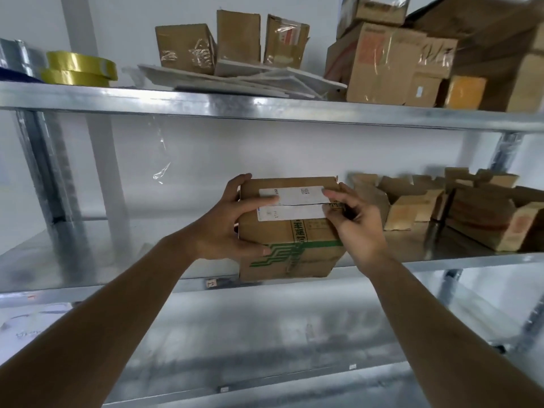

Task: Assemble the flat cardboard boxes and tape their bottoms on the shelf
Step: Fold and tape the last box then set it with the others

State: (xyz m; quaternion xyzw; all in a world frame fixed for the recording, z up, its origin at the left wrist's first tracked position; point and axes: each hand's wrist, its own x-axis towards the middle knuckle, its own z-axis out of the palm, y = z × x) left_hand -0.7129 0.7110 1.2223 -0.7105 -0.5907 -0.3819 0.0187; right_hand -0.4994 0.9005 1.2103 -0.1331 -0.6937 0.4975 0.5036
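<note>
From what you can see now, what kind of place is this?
Probably a storeroom or packing area: metal shelves, many cardboard boxes, and rolls of tape. Both hands hold a box at the shelf.

Bright, even, cool light, no hard shadows. Soft glare streaks along the front edge of the upper metal shelf (265, 108). Above it at far right, cartons smear with motion blur. Below it, the lower shelves look hazy; straight edges bow toward the frame's corners.
</note>
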